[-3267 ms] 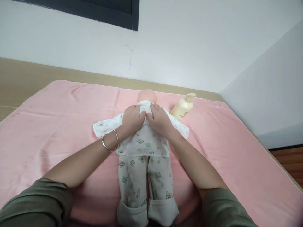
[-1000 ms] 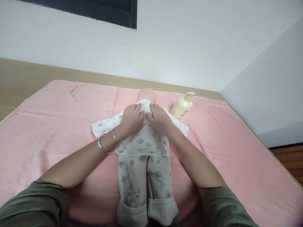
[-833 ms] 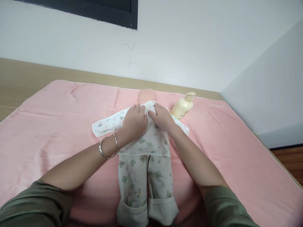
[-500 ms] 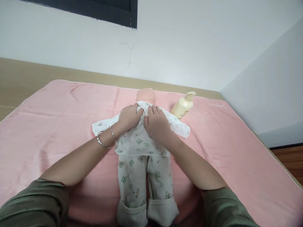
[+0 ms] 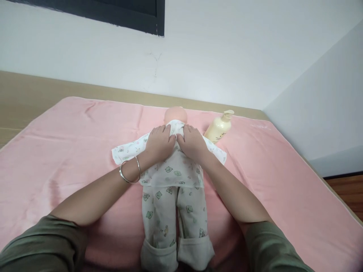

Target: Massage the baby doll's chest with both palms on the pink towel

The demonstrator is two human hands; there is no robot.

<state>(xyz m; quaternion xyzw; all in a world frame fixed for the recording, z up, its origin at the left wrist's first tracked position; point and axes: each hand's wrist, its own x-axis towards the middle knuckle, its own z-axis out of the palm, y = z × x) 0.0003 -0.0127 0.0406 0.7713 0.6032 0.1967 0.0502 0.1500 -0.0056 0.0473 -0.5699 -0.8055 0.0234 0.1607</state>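
A baby doll [image 5: 176,114] lies stretched out, its head at the far end and its face not visible. It wears a white printed top [image 5: 177,172] with the sleeves spread to both sides, and matching trousers [image 5: 161,215] with turned-up cuffs. My left hand [image 5: 160,142], a silver bangle on its wrist, rests flat on the left of the doll's upper body. On the right side, my right hand [image 5: 193,142] lies flat too, fingers pointing at the shoulder. Both thumbs almost meet at the middle, and neither hand grips anything.
Beyond the right sleeve a cream pump bottle [image 5: 218,128] leans over on the pink mat [image 5: 85,151]. The mat covers a wooden surface [image 5: 28,87] that meets a white wall [image 5: 212,56]. A dark frame [image 5: 136,15] is on the wall.
My hands have moved slightly apart on the doll's upper body. The cloth at the collar, bunched up between them before, now lies smoother.
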